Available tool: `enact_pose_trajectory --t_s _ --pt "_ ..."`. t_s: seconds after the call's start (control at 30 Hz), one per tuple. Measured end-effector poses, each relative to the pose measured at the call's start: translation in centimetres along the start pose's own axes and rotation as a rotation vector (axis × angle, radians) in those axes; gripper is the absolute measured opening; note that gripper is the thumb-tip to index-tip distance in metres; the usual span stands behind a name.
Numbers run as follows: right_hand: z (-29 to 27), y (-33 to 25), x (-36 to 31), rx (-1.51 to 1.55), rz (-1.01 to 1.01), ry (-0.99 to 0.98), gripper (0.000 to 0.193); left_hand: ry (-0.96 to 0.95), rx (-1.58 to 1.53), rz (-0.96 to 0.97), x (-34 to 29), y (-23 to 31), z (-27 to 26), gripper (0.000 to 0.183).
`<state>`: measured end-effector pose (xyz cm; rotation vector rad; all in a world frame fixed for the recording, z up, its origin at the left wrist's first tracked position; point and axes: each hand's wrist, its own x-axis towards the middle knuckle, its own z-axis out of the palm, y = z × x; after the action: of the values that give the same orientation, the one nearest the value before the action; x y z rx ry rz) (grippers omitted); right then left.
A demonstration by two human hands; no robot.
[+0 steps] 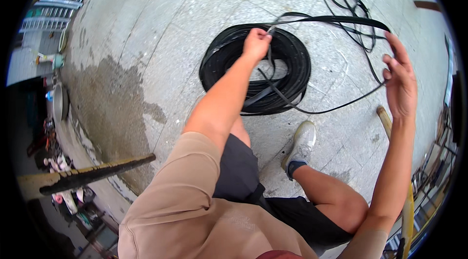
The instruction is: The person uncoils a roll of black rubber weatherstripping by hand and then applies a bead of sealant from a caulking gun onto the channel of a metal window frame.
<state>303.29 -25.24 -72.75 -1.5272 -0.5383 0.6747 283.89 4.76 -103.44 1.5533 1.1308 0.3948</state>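
Note:
A large coil of flat black strip [296, 83] lies on the paving in front of me. Over its upper middle, my left hand [257, 45] pinches a length of the strip between thumb and fingers. From there a raised band of strip [341, 19] stretches right to my right hand [402, 76]. That hand is lifted beside the coil with its fingers partly curled; the band meets the fingertips and a thinner strand leaves near the palm. The exact grip is partly hidden behind the fingers. A loose strip end [265, 75] crosses the coil's open centre.
Loose loops of black strip [358, 8] lie on the paving at the upper right. Curved yellowish poles [87, 170] stand at left and right. Metal ladders [61, 3] and a grey basin [59, 103] are along the left. My shoe [303, 143] is just below the coil.

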Motion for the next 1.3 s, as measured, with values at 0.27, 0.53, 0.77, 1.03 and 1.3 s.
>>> enact_pose_trajectory --t_s 0.27,0.53,0.77,1.03,1.3 --pt "-4.7 2.1 3.8 0.272 -0.019 0.126 0.062 0.203 0.047 -0.038 -5.6 0.1 1.3 0.023" --pt "-3.0 3.3 4.1 0.312 0.091 -0.013 0.064 -0.133 0.227 -0.069 -6.1 2.4 -1.0 0.046" --pt "-3.8 1.2 3.1 0.326 0.035 -0.014 0.063 -0.499 -0.065 -0.041 -7.5 7.2 0.8 0.029" --pt "-2.9 -2.7 1.6 0.253 0.02 -0.137 0.064 -0.698 -0.046 0.268 -13.3 14.8 7.5 0.04" --pt "-2.4 -4.4 0.1 0.075 0.024 -0.306 0.065 -0.739 0.146 0.527 -18.9 16.5 12.2 0.031"
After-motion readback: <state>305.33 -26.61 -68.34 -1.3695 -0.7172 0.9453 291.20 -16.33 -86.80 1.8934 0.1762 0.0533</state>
